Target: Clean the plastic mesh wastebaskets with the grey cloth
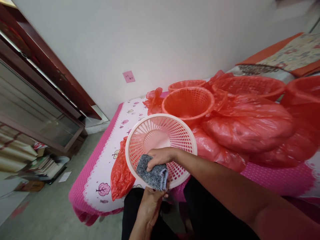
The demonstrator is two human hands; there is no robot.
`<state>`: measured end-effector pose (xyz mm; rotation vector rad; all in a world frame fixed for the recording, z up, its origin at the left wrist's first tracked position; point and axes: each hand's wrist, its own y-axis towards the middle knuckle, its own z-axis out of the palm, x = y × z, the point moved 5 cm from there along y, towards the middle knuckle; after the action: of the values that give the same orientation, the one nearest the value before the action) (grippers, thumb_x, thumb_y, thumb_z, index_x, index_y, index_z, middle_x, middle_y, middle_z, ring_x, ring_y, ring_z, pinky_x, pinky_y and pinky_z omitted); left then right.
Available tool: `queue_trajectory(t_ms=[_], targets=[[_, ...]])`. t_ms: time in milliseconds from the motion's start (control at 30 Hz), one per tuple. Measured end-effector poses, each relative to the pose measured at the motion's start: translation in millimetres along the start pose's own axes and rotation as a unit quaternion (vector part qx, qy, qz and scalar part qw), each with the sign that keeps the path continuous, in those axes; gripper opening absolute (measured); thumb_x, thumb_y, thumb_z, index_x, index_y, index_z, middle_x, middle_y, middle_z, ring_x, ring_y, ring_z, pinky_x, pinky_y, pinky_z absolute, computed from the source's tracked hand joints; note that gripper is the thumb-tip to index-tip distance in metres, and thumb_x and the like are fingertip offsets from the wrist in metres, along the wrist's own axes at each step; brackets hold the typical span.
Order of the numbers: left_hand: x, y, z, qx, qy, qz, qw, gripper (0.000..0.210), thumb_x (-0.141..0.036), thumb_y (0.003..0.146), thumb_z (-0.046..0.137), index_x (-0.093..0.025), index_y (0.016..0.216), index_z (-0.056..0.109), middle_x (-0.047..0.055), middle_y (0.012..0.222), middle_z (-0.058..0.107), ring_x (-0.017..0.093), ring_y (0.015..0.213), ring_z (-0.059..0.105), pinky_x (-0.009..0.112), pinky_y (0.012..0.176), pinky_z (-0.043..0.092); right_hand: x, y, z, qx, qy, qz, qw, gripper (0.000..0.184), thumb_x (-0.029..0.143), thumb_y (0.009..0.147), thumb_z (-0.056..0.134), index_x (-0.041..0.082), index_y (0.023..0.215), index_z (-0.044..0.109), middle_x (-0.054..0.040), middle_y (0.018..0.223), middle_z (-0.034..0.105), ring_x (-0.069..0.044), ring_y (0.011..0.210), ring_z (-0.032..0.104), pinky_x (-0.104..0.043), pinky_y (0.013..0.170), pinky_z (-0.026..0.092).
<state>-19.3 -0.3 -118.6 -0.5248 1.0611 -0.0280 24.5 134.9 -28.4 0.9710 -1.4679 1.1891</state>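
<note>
A pale pink plastic basket (160, 138) with slotted walls tilts toward me over the near edge of the bed, its open top facing me. My right hand (160, 158) reaches across it and grips a folded grey cloth (151, 173), which lies over the near rim. Below that rim my left hand (152, 201) is closed at the basket's near side. Its fingertips are partly hidden under the rim and cloth. Directly behind the basket stands a basket lined with a red plastic bag (188, 103).
More baskets in red bags (250, 88) crowd the bed's right side, with puffed red plastic bags (250, 126) before them. A crumpled red bag (122, 173) lies left of the pink basket. A pink note (129, 76) is on the wall; a glass-panelled door (37, 103) stands left.
</note>
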Motion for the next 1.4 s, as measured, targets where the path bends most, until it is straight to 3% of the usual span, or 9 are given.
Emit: queue_trajectory(t_ms=[133,233,367,567,733,933,1033,1200,1400], targets=[[0,-1,-4.0,-0.033,-0.006,0.003,0.999,0.046,-0.02,0.046,0.098,-0.015,0.087,0.078,0.009,0.09,0.077,0.017,0.078,0.067,0.023,0.059,0.048,-1,5,8,0.016,0.158,-0.015,0.987,0.018,0.017,0.068,0.071,0.012,0.085,0.071,0.0004,0.072,0.072,-0.016,0.071,0.069,-0.024,0.071,0.053],[-6,-5,1.3,-0.037,0.003,0.0,0.999,0.04,-0.021,0.045,0.099,-0.013,0.076,0.076,0.009,0.09,0.076,0.016,0.076,0.065,0.023,0.059,0.049,8,8,15,0.03,0.275,-0.07,0.958,0.025,0.013,0.068,0.071,0.011,0.093,0.071,-0.0033,0.083,0.076,-0.016,0.077,0.071,-0.027,0.083,0.054],[-14,-8,13.6,-0.007,-0.003,-0.01,1.0,0.055,-0.02,0.05,0.097,-0.016,0.1,0.075,0.009,0.107,0.075,0.015,0.077,0.064,0.024,0.058,0.05,26,2,8,-0.006,0.361,-0.168,0.918,0.034,0.014,0.073,0.074,0.012,0.106,0.069,-0.0072,0.1,0.076,-0.015,0.088,0.071,-0.03,0.094,0.052],[-7,-1,4.0,-0.053,-0.035,0.006,0.998,0.05,-0.019,0.051,0.095,-0.014,0.095,0.071,0.007,0.1,0.074,0.013,0.075,0.064,0.022,0.057,0.05,34,-19,-21,-0.11,0.354,-0.184,0.91,0.028,0.009,0.077,0.065,0.012,0.105,0.065,-0.0067,0.098,0.075,-0.015,0.091,0.07,-0.03,0.097,0.052],[2,-6,14.3,-0.06,-0.126,0.037,0.99,0.035,-0.027,0.062,0.092,-0.016,0.081,0.066,0.003,0.092,0.073,0.021,0.09,0.071,0.037,0.083,0.06,29,-25,-42,-0.198,0.384,-0.2,0.879,0.024,0.014,0.071,0.062,0.013,0.095,0.067,-0.0044,0.081,0.074,-0.016,0.074,0.069,-0.026,0.076,0.056],[7,-11,46.7,0.035,-0.14,-0.04,0.989,0.036,-0.03,0.064,0.091,-0.015,0.07,0.059,0.007,0.081,0.073,0.038,0.103,0.074,0.04,0.086,0.059,28,-22,-48,-0.216,0.381,-0.23,0.869,0.023,0.018,0.063,0.068,0.015,0.086,0.066,-0.0025,0.073,0.073,-0.015,0.066,0.066,-0.026,0.07,0.056],[1,-8,45.7,0.023,-0.155,-0.022,0.987,0.03,-0.025,0.067,0.088,-0.015,0.071,0.059,0.005,0.077,0.071,0.039,0.104,0.074,0.044,0.088,0.059,29,-23,-47,-0.224,0.362,-0.233,0.874,0.023,0.018,0.061,0.069,0.016,0.084,0.067,-0.0019,0.073,0.073,-0.015,0.068,0.067,-0.025,0.071,0.055],[0,-7,40.3,-0.011,-0.161,-0.022,0.987,0.012,-0.017,0.073,0.074,-0.014,0.078,0.063,0.01,0.087,0.075,0.037,0.111,0.072,0.05,0.096,0.057,30,-25,-50,-0.236,0.334,-0.241,0.88,0.028,0.02,0.059,0.07,0.015,0.086,0.069,-0.0008,0.073,0.072,-0.015,0.067,0.066,-0.025,0.068,0.054],[1,-9,41.4,-0.014,-0.162,-0.017,0.986,0.017,-0.013,0.071,0.077,-0.014,0.074,0.061,0.011,0.089,0.076,0.037,0.11,0.072,0.052,0.099,0.056,23,-22,-60,-0.27,0.268,-0.229,0.896,0.023,0.023,0.059,0.069,0.017,0.081,0.066,0.0005,0.071,0.07,-0.014,0.065,0.063,-0.025,0.066,0.051]])
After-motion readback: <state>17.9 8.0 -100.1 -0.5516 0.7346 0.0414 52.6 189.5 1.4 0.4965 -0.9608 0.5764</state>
